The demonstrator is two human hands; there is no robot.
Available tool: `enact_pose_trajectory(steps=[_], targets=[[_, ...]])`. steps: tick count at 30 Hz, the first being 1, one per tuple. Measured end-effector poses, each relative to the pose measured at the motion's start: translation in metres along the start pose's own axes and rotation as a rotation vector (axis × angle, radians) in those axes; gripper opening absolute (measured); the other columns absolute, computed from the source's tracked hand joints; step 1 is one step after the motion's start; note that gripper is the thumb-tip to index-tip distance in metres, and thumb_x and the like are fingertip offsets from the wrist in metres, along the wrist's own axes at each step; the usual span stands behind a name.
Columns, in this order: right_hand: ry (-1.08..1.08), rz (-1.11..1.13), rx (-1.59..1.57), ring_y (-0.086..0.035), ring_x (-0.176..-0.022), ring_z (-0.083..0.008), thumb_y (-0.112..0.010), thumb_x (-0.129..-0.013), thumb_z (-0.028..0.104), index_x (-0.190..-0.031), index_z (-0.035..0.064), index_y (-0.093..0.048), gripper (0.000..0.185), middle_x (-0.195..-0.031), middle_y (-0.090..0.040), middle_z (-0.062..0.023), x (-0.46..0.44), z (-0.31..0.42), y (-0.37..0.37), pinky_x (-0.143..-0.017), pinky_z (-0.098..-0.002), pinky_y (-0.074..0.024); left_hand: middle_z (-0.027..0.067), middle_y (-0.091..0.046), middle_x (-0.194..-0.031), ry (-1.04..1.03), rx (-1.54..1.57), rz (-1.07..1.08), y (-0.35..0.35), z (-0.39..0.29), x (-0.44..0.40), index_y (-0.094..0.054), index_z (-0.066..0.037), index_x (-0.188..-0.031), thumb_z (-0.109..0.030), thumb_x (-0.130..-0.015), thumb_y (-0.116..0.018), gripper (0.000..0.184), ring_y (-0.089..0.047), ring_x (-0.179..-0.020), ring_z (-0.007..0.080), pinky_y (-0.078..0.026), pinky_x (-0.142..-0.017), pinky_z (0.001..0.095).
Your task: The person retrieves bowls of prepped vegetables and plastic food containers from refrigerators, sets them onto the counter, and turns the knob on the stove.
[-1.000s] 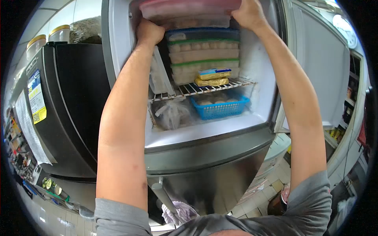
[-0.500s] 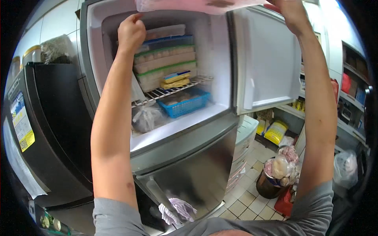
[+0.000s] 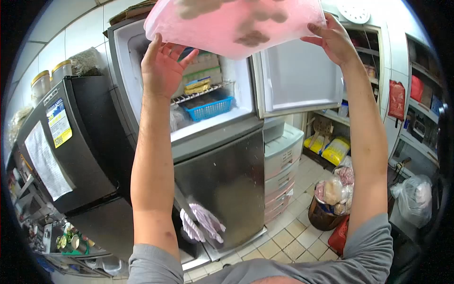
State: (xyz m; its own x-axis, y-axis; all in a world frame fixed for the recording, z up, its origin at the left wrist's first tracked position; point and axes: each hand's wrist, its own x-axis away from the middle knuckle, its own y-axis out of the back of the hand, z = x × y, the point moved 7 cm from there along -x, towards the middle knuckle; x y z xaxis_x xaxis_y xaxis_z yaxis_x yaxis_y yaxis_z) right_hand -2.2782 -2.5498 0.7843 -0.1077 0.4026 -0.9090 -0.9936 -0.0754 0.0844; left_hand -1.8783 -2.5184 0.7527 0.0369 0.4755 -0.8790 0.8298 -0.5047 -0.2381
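Observation:
A pink translucent container (image 3: 222, 26) is raised high at the top of the view, its underside towards me. Dark, blurry lumps show through its bottom, and its top runs out of the frame. My left hand (image 3: 164, 66) supports its lower left corner, thumb at the edge and fingers spread beneath it. At the right end, my right hand (image 3: 331, 40) grips the container's edge. Behind it stands an open freezer compartment (image 3: 236, 102), with stacked green-lidded boxes (image 3: 201, 66), a yellow packet (image 3: 197, 85) on a wire shelf, and a blue basket (image 3: 209, 110) below.
The freezer door (image 3: 302, 75) stands open to the right. A dark fridge (image 3: 87, 142) is at left. Plastic drawers (image 3: 283, 161), a bin filled with bagged items (image 3: 326, 206) and yellow bags (image 3: 336, 150) stand right. A striped cloth (image 3: 202, 222) hangs on the lower door handle.
The pink container now shows more of its underside, lower in view. My left hand has turned with its fingers spread beneath it. The view has shifted, bringing more floor and drawers into sight.

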Motion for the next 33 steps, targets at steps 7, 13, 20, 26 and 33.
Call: enact_pose_trajectory(steps=[7, 13, 20, 26, 33], targets=[[-0.13, -0.021, -0.069, -0.062, -0.106, -0.0214, -0.069, -0.091, 0.005, -0.132, 0.0017, -0.039, 0.051, -0.118, -0.058, -0.0107, 0.053, -0.014, -0.005, -0.088, -0.0396, -0.0601, 0.0123, -0.056, -0.126, 0.096, 0.092, -0.076, -0.017, -0.015, 0.051, -0.055, -0.006, -0.121, -0.061, -0.095, -0.05, 0.062, -0.053, -0.122, 0.0327, -0.043, -0.101, 0.0643], [-0.249, 0.066, 0.218, -0.063, -0.103, -0.02, -0.062, -0.094, 0.02, -0.125, 0.0047, -0.055, 0.035, -0.116, -0.063, -0.0095, 0.161, -0.053, 0.008, -0.088, -0.0355, -0.0573, 0.0262, -0.053, -0.138, 0.735, 0.424, 0.128, -0.035, 0.02, 0.208, -0.041, -0.01, -0.148, -0.069, -0.095, -0.04, 0.079, -0.057, -0.117, 0.0506, -0.057, -0.078, 0.0651], [-0.831, -0.07, -0.237, -0.063, -0.107, -0.024, -0.045, -0.103, 0.032, -0.128, 0.0095, -0.052, 0.034, -0.123, -0.061, -0.0136, 0.393, -0.113, -0.094, -0.09, -0.0403, -0.0561, 0.0249, -0.056, -0.133, 1.07, 0.793, -0.459, 0.012, 0.125, 0.534, -0.04, 0.001, -0.143, -0.016, -0.096, -0.057, 0.053, -0.064, -0.112, 0.0401, -0.062, -0.085, 0.0532], [-1.158, -0.206, -0.116, -0.067, -0.093, -0.0163, -0.068, -0.089, 0.006, -0.117, 0.0018, -0.063, 0.028, -0.11, -0.069, -0.007, 0.639, -0.17, -0.152, -0.079, -0.0323, -0.0553, 0.0135, -0.042, -0.149, 1.1, 0.462, -0.545, 0.057, 0.105, 0.651, -0.013, -0.027, -0.158, -0.005, -0.088, -0.063, 0.089, -0.058, -0.123, 0.037, -0.06, -0.088, 0.0538], [-1.406, -0.061, 0.198, -0.067, -0.081, -0.0158, -0.077, -0.084, 0.01, -0.104, -0.0049, -0.07, 0.026, -0.095, -0.072, -0.0083, 0.676, -0.191, -0.184, -0.069, -0.0316, -0.0549, 0.0097, -0.038, -0.153, 1.084, 0.209, -0.639, 0.081, 0.095, 0.715, -0.01, -0.029, -0.16, 0.004, -0.083, -0.062, 0.098, -0.045, -0.134, 0.0298, -0.053, -0.097, 0.0488]])
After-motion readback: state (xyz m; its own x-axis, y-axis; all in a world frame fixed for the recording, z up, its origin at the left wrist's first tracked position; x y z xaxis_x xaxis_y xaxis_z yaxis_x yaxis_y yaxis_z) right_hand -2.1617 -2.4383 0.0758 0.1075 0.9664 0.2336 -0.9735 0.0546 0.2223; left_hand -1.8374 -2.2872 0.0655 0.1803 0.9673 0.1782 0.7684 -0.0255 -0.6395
